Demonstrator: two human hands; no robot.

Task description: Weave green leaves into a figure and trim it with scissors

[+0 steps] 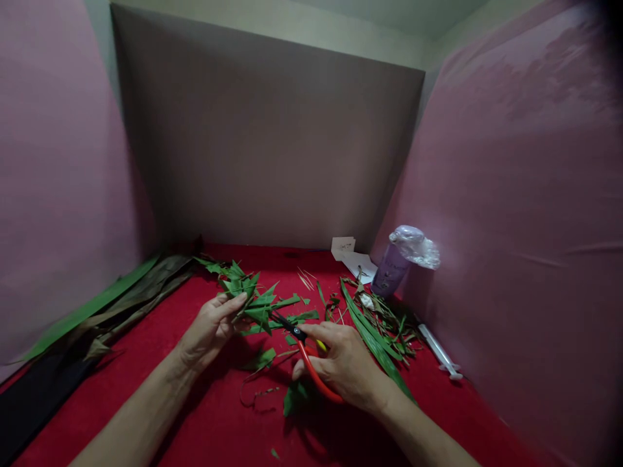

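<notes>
My left hand [211, 325] pinches a bundle of folded green leaf pieces [247, 292] with pointed tips sticking out several ways. In my right hand [343, 363] is a pair of scissors [318, 376] with red handles, some yellow inside the grip and dark blades. The blade tips reach the right edge of the leaf bundle; whether they are cutting into it I cannot tell. Leaf scraps [265, 359] and thin brown strips lie on the red cloth [209, 415] beneath and between my hands. A larger green leaf piece [296, 397] lies under the scissors' handles.
Long green and dried leaves [111, 298] lie along the left side, near a black cloth or strip [41, 402]. To the right are long green leaf strips [372, 334], a plant heap, a syringe [440, 353], and a purple container [389, 269] topped with clear plastic. White papers [359, 266] and thin sticks [306, 279] lie farther back.
</notes>
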